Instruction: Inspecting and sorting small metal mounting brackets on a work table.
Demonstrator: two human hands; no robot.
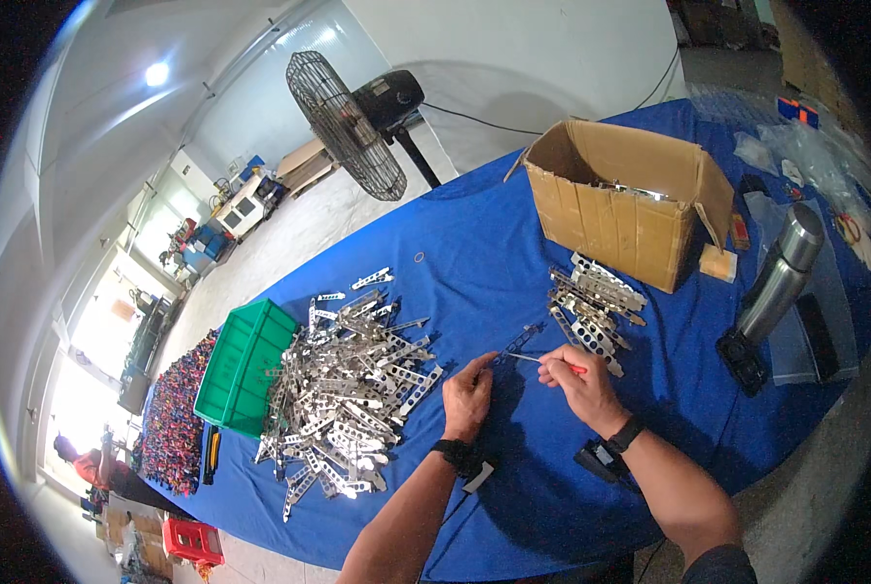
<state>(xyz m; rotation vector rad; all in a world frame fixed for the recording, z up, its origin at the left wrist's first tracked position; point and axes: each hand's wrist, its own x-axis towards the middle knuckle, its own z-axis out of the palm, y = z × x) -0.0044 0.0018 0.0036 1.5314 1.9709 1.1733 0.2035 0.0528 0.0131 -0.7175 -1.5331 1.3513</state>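
My left hand [467, 397] is closed on one end of a perforated metal strip [524, 339], which points away from me over the blue cloth. In my right hand [583, 385] is a slim tool with a red handle [578, 369] and a thin metal shaft, probably a screwdriver. Its tip meets or nearly meets the strip close to my left fingertips; contact is too small to make out. To the left lies a large loose heap of similar metal strips [348, 389]. A smaller pile of strips [596, 307] rests beyond my right hand.
A green plastic bin [236, 365] lies tipped against the heap. At the back stand a cardboard box [615, 214] and a black fan [348, 127]. A steel flask [784, 268] and plastic bags [815, 146] are on the right. Many small coloured pieces [174, 419] cover the left end.
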